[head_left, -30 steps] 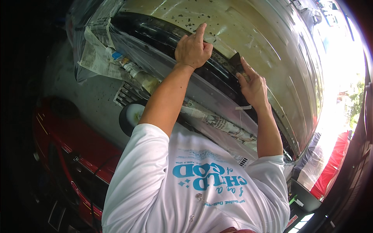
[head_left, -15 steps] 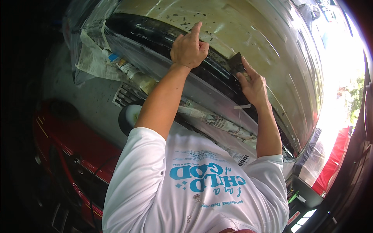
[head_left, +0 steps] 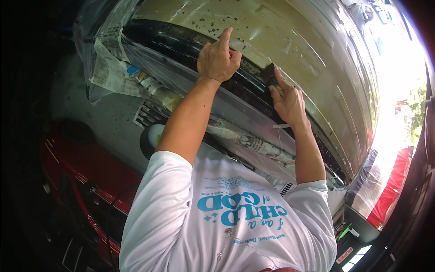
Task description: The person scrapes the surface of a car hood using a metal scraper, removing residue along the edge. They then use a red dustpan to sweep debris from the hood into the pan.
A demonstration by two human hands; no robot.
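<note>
A curved, tan, glossy vehicle panel (head_left: 272,27) fills the upper middle, with a black strip (head_left: 167,40) along its near edge. My left hand (head_left: 219,58) rests at that edge, index finger stretched onto the tan surface, thumb out and other fingers curled; nothing shows in it. To its right, my right hand (head_left: 288,100) grips a scraper (head_left: 270,75) with a wide dark blade, thumb and index finger along it. The blade meets the border between black strip and tan paint. Small dark flakes (head_left: 217,21) lie scattered on the panel beyond my left hand.
Clear plastic sheeting (head_left: 90,45) and taped newspaper (head_left: 115,81) cover parts below the panel. A rolled paper-covered edge (head_left: 244,141) runs near my chest. A red car (head_left: 90,167) stands at lower left. Red and white fabric (head_left: 389,181) and a dark bin (head_left: 358,226) are at right.
My right hand and the scraper have moved a little left along the strip, nearer my left hand. My left hand stays almost in place.
</note>
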